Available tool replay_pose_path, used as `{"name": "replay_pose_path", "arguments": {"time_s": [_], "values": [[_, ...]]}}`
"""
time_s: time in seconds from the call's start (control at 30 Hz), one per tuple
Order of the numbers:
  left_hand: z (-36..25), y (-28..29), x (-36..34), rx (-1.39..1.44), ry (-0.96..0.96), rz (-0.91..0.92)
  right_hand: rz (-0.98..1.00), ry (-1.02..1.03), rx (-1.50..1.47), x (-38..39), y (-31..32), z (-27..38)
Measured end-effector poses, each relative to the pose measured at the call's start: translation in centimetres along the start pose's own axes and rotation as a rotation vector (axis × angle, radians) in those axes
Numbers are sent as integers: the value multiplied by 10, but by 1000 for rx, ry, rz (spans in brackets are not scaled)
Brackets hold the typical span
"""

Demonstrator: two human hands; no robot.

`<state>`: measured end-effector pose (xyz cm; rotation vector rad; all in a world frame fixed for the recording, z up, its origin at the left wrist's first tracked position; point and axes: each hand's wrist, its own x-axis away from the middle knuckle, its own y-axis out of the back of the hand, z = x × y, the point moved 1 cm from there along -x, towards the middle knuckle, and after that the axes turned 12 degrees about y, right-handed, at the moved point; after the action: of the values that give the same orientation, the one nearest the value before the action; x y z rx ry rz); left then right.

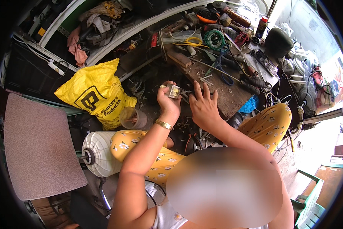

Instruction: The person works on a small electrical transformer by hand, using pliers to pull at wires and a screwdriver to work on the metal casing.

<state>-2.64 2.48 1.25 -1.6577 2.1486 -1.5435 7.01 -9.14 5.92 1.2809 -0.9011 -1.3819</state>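
My left hand [169, 100], with a gold watch [163, 124] on its wrist, is closed around a small boxy metal part [174, 91]. Pale yellowish bits show inside the part, and its exact kind is unclear. On the right, my right hand [205, 108] has its fingers stretched and spread, palm down. It hovers at or rests on the near-left edge of a worn wooden board [232, 97]; contact cannot be made out. A small dark greyish piece [184, 92] lies between the two hands, partly hidden. Blue-handled scissors [226, 76] lie on the board, beyond my right hand.
A yellow sack [102, 91] and a clear plastic cup [133, 118] stand at left, by a grey chair back [41, 147] and a white round container [101, 152]. Coiled green wire [215, 39] and assorted tools crowd the far side. Pliers [192, 142] lie below among scraps.
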Motion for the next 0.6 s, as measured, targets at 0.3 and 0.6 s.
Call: {"name": "replay_pose_path", "arguments": {"time_s": [0.3,0.6], "values": [[4,0,3,-321,-130,53,-15,139,198,-2,0,-13],[21,0,9,-383,-3,-129,16,199,165,2,-15,-29]]}}
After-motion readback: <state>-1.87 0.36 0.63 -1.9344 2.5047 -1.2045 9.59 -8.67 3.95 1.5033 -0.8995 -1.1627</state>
